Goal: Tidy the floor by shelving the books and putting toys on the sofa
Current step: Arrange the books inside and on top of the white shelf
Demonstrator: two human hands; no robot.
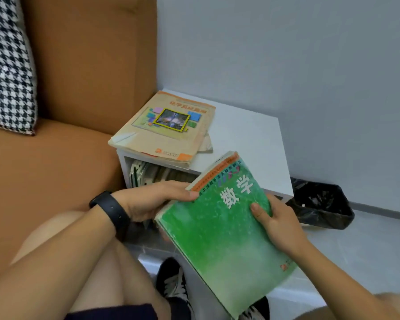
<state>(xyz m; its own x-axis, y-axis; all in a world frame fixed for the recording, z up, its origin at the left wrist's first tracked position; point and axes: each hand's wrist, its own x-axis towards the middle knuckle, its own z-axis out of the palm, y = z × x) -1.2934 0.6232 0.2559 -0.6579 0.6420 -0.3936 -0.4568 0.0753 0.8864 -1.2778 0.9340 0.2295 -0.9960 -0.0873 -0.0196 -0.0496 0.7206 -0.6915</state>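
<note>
Green book [222, 218], a worn paperback with large white characters on its mottled cover and an orange band along its far edge, is sitting tilted in the air just in front of a low white shelf [252, 139]. Both hands are holding it: the left hand [153, 199] is closing around its far left corner, thumb lying on the cover, while the right hand [277, 222] is gripping its right edge, thumb pressing on the front. The fingers underneath are hidden by the book. A black band [112, 210] is circling the left wrist. On the shelf top, a beige book [166, 128] is lying on others, overhanging the near edge. More books [148, 174] are standing inside the compartment, their titles unreadable. An orange sofa [67, 112] is filling the left side, and a black-lined bin [321, 204] is sitting to the right.
</note>
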